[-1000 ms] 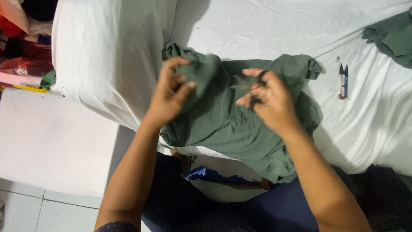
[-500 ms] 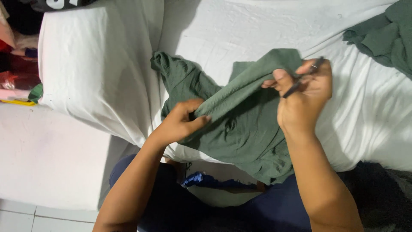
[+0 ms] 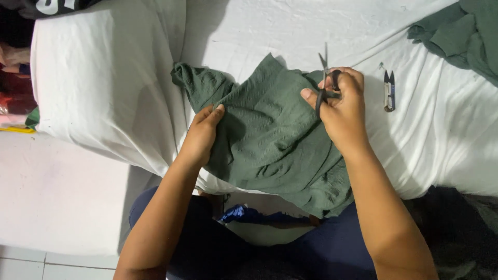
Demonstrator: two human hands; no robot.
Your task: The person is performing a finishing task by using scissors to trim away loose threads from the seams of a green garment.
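Now we hold the scissors [image 3: 326, 85] in our right hand [image 3: 340, 106], fingers closed round the handles, raised since a moment ago to the far edge of the green garment [image 3: 270, 140], which our left hand [image 3: 201, 136] pinches flat on the white sheet [image 3: 249, 26]

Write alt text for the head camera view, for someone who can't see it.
A person's right hand holds scissors at the edge of a green textured garment, which the left hand grips, on a white sheet. Small thread snips lie right of it; more green fabric sits top right.
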